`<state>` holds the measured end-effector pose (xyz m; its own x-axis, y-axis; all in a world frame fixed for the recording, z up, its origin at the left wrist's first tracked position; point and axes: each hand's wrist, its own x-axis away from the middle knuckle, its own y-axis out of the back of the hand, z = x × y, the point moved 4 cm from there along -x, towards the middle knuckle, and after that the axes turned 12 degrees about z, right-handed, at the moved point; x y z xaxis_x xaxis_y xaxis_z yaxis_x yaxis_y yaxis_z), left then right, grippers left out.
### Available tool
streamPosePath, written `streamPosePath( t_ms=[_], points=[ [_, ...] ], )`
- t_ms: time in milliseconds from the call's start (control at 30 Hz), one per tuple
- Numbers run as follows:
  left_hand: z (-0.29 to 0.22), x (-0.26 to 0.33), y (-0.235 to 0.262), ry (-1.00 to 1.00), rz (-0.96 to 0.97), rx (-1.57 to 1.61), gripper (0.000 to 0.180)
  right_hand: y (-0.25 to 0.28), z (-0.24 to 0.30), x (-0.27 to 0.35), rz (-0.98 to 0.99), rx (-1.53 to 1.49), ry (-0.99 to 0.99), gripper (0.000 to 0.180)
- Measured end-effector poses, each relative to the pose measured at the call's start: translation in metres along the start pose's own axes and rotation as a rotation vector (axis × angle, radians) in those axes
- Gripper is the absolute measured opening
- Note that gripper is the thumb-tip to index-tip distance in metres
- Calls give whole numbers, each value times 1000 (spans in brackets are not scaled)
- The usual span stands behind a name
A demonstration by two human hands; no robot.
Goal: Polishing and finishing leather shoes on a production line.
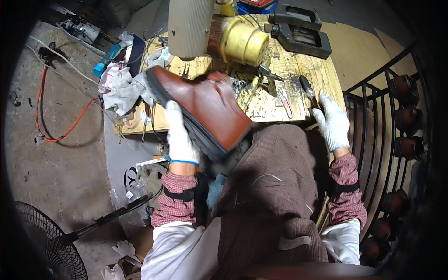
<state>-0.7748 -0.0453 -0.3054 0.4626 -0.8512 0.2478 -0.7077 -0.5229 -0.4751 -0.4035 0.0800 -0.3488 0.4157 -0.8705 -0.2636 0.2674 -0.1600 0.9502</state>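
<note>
**One boot held over the surface, a tool under the other hand**

One wooden surface (326, 70) fills the far middle of the view, its top scratched and stained. On its far edge stands one pale ribbed column (190, 25), with one yellow cylinder (242, 43) just to the right of it and one black clamp-like block (298, 30) further right. To the right of the surface runs one black metal rack (378, 107) with several dark brown boots stacked along it; their exact number cannot be told. One black fan (39, 242) sits on the floor at the near left, and one orange cable (60, 126) loops across the floor at the left.

One brown leather boot (205, 107) with a black sole is held over the near edge of the surface, above the person's lap. Its long axis runs diagonally from far left to near right; the end at the far left rises above a heap of grey rags (123, 91).

Two white-gloved hands are in view. The left hand (179, 137) is closed in a grip around the boot's sole edge from the near left. The right hand (332, 122) rests at the near right edge of the surface, its fingers curled on one dark-handled tool (309, 91) that points far and left.
</note>
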Motion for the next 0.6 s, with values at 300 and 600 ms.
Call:
streamPosePath(
  t_ms=[300, 600],
  points=[
    [11, 45, 13, 659, 464, 327, 67, -47, -32, -39, 350, 128, -179, 55],
    [68, 107, 11, 1066, 433, 364, 53, 39, 92, 66, 389, -711, 205, 40]
  ],
)
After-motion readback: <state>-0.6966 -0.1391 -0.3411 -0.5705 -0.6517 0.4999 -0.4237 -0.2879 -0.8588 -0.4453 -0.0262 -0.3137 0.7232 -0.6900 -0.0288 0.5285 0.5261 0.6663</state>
